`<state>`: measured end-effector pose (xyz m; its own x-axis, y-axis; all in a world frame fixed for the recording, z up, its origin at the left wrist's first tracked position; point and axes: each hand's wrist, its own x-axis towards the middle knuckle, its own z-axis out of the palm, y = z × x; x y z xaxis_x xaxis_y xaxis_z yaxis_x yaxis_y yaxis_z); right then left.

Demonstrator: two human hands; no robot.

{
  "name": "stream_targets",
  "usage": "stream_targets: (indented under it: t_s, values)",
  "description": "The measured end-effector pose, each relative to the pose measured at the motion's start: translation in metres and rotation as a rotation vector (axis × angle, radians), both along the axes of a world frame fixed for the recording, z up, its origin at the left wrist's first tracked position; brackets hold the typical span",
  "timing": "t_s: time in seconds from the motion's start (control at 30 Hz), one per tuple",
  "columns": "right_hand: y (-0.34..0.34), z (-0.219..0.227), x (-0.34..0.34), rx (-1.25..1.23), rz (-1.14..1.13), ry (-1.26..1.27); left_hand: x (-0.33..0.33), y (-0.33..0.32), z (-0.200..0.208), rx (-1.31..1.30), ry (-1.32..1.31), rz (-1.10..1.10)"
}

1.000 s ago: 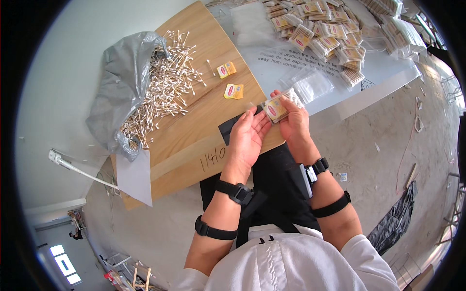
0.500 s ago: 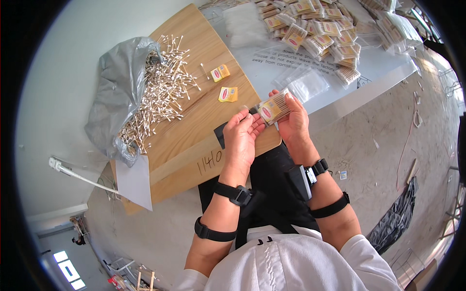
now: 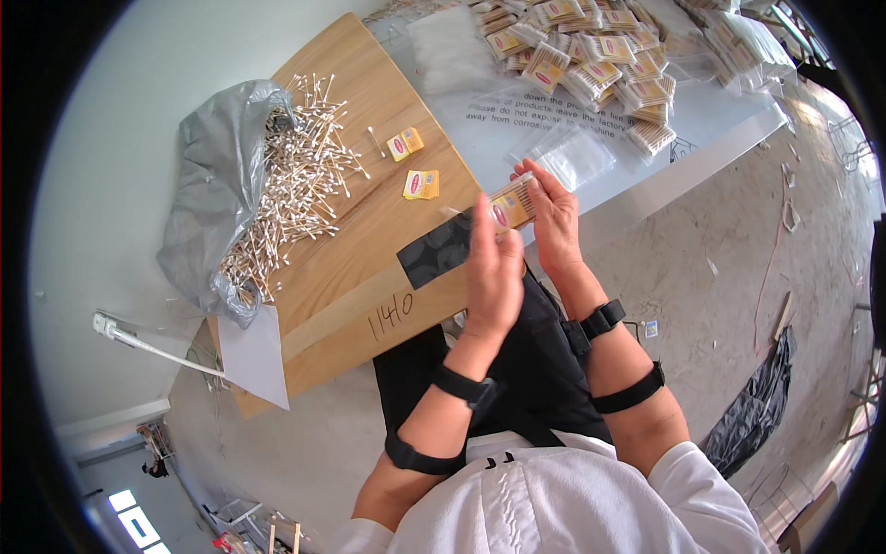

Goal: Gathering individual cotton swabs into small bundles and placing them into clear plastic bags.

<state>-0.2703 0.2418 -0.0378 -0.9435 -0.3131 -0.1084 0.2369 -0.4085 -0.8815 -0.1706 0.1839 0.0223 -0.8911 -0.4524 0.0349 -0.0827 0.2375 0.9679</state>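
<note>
the right hand (image 3: pixel 556 222) grasps a flat, clear plastic packet of wooden-stemmed cotton swabs with a yellow-and-white card inside (image 3: pixel 510 203), thumb against fingers at its right end. the left hand (image 3: pixel 496 277) stands edge-up at the packet's other end, fingers straight and blurred; i cannot tell whether they grip it. the packet is held up in front of the person, over the table's near right edge.

the pale wood-grained tabletop (image 3: pixel 369 240) has dark handwritten marks along its near side. on its left part a heap of loose white-tipped cotton swabs (image 3: pixel 300 171) spills from a crumpled grey plastic bag (image 3: pixel 210 198). right of the heap lie one single swab and two small yellow-and-white cards or card stacks (image 3: pixel 422 185). a dark patterned patch (image 3: pixel 434 254) lies by the near edge, just beside the left hand, and a white sheet (image 3: pixel 251 360) hangs at the left corner.

beyond, a surface under pale printed film (image 3: pixel 503 138) bears clear flat bags (image 3: pixel 577 157), a whitish translucent stack (image 3: pixel 457 51) and a big pile of filled packets (image 3: pixel 591 65).

around it are a plain white wall (image 3: pixel 111 185), a littered grey floor (image 3: pixel 674 277) with crumpled black plastic (image 3: pixel 757 402), and bright window panes (image 3: pixel 137 526) at lower left.
</note>
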Motion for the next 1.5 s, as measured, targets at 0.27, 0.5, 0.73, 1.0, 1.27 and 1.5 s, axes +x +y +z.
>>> stream_targets:
  t_s: [0.27, 0.5, 0.73, 1.0, 1.27, 1.5]
  values:
    - [0.001, 0.006, 0.002, 0.048, 0.017, -0.015, -0.005, -0.001, 0.002, 0.788, 0.145, 0.349]
    - [0.001, 0.000, 0.001, 0.031, 0.022, -0.044, -0.008, -0.011, -0.007, 0.488, 0.038, 0.344]
    - [0.006, 0.006, -0.002, -0.061, 0.056, -0.136, -0.026, -0.041, 0.001, 0.245, -0.210, 0.296]
    - [0.002, 0.011, 0.000, -0.223, 0.033, -0.251, -0.040, -0.046, -0.025, -0.460, -0.112, 0.130]
    - [0.004, 0.010, -0.005, -0.260, 0.037, -0.300, -0.043, -0.048, -0.019, -0.227, -0.251, 0.165]
    - [0.007, 0.015, -0.006, -0.231, 0.025, -0.391, -0.045, -0.042, -0.003, 0.256, -0.242, 0.350]
